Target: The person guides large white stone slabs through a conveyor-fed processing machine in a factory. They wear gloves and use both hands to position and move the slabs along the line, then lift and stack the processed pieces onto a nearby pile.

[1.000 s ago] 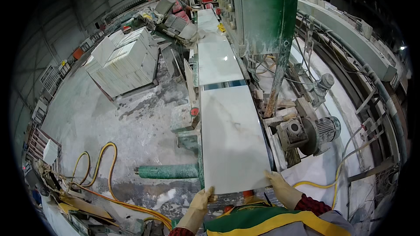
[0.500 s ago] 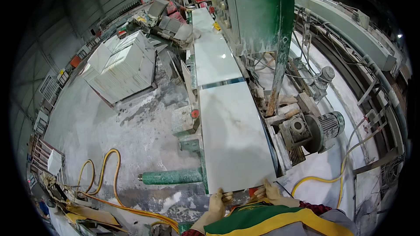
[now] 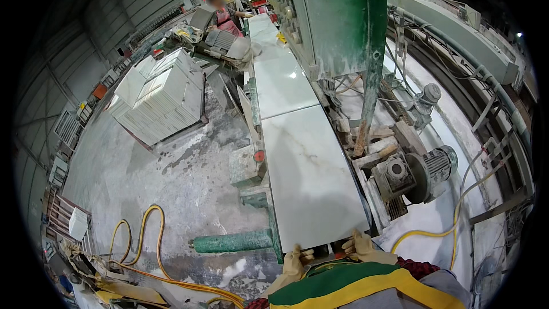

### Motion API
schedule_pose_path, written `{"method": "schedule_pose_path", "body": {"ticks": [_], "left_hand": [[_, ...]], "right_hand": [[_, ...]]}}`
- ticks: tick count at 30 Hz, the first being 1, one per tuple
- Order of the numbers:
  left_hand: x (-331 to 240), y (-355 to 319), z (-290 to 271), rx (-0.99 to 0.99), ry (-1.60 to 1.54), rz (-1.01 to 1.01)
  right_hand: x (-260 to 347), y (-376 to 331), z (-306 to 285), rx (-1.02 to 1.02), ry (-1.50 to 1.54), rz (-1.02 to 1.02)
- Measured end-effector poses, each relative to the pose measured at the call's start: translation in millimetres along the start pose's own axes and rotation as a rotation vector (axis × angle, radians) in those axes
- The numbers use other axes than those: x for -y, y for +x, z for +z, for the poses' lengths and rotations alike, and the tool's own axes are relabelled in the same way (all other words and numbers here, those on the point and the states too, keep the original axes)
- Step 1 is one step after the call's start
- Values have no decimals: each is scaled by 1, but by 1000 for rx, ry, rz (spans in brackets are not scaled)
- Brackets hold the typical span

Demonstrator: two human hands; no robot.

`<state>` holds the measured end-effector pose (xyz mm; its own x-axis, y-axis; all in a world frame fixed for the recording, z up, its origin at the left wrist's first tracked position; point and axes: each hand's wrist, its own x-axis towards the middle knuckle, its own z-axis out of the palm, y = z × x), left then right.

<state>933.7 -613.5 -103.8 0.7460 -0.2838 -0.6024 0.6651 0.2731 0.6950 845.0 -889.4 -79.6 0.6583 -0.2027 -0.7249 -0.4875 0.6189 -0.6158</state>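
A white, faintly veined polished stone slab (image 3: 317, 177) lies flat on a narrow conveyor, its near edge in front of me. At the left corner of that edge my left hand (image 3: 294, 264), in a pale glove, is closed, thumb at the edge and fingers curled beside it. My right hand (image 3: 361, 245), also gloved, closes on the edge near its right corner. The fingertips below the slab are partly hidden. A second white slab (image 3: 285, 84) lies beyond, its near edge meeting the first slab's far edge at a thin seam.
A green control cabinet (image 3: 337, 20) stands right of the conveyor, above grey motors (image 3: 437, 166). At left, a stack of white slabs (image 3: 163, 97) stands on the floor. A green cylinder (image 3: 231, 241) juts left, near a yellow hose (image 3: 157, 246). A co-worker (image 3: 226, 17) stands far ahead.
The near slab has slid away from me, closing the dark gap between it and the second slab. Both hands stay at its near edge. My view has shifted slightly.
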Motion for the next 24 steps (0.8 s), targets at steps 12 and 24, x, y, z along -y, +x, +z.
{"method": "schedule_pose_path", "body": {"ticks": [12, 24], "left_hand": [[-29, 0, 26, -119, 132, -69], [-81, -14, 52, -93, 234, -260]], "right_hand": [[-31, 63, -55, 375, 127, -47], [-13, 60, -46, 440, 134, 32]]}}
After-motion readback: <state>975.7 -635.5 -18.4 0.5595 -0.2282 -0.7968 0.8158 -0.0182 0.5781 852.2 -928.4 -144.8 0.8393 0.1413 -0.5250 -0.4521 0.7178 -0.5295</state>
